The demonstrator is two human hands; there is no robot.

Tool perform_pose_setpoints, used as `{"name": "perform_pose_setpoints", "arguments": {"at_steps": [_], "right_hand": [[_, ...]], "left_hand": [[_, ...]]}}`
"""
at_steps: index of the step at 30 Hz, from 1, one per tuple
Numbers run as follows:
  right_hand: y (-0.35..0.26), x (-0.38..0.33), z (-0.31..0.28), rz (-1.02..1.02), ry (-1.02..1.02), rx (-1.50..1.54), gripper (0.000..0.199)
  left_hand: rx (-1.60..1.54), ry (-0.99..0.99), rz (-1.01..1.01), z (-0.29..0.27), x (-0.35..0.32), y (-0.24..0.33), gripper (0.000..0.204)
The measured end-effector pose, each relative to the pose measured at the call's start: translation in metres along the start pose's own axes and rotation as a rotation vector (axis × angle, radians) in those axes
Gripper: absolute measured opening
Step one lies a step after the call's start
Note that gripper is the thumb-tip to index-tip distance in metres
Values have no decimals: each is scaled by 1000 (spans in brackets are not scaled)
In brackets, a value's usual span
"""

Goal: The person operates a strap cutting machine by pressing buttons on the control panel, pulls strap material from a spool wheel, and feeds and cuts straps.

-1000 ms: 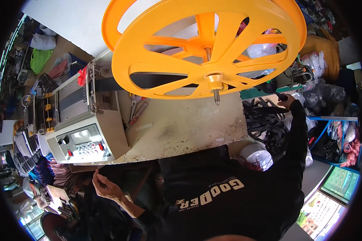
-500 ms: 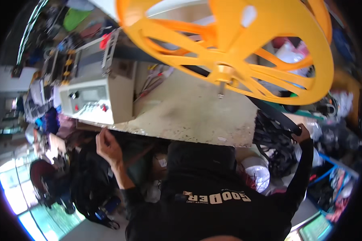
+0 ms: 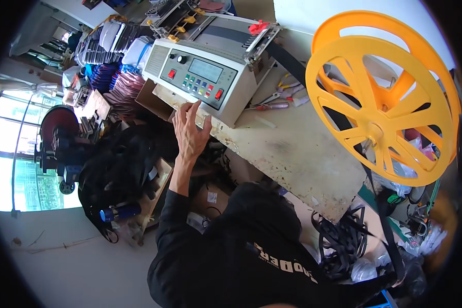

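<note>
My left hand (image 3: 191,132) is raised at the front edge of a beige strap-cutting machine (image 3: 236,77), its fingers apart and nothing in them. The fingertips are nearest the lower buttons of the control panel (image 3: 197,82); I cannot tell whether they touch it. At the lower right, my right hand (image 3: 398,276) is small and partly hidden, closed on a flat black strap (image 3: 390,241). From there the strap runs up behind a large yellow reel (image 3: 364,97). Another stretch of black strap (image 3: 290,64) leads from the machine's feed end toward the reel.
The worn table (image 3: 303,159) carries pliers (image 3: 287,84) and a screwdriver (image 3: 272,106). Loose black strap (image 3: 339,238) lies heaped below its right corner. Left of me are a dark machine with a round disc (image 3: 59,128) and a black heap (image 3: 118,169). Stacked fabric pieces (image 3: 110,74) stand behind.
My view has turned left, bringing the machine's panel nearer the middle and the reel to the right. My left hand has moved up to the panel. The right hand keeps the strap.
</note>
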State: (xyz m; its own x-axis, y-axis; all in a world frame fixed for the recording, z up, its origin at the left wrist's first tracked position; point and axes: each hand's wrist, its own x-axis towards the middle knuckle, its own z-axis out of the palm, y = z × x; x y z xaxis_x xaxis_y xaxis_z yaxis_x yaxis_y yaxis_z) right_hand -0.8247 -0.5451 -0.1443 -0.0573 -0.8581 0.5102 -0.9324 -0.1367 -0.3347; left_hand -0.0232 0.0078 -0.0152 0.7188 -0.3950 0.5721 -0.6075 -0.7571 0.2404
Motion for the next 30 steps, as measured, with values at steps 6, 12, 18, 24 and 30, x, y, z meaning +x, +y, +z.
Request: {"name": "perform_pose_setpoints", "arguments": {"at_steps": [6, 12, 18, 24, 30], "right_hand": [[-13, -10, -30, 7, -95, 12, 40], [-15, -5, -28, -16, -162, 44, 41], [11, 11, 10, -82, -253, 163, 42], [56, 21, 73, -173, -352, 356, 43], [62, 5, 125, -115, -365, 405, 51]], "left_hand": [[-32, -89, -43, 17, 4, -11, 57], [-23, -61, -13, 22, 11, -11, 51], [70, -27, -32, 19, 5, -2, 43], [194, -40, -21, 17, 8, 6, 47], [194, -74, -100, 15, 6, 1, 43]]}}
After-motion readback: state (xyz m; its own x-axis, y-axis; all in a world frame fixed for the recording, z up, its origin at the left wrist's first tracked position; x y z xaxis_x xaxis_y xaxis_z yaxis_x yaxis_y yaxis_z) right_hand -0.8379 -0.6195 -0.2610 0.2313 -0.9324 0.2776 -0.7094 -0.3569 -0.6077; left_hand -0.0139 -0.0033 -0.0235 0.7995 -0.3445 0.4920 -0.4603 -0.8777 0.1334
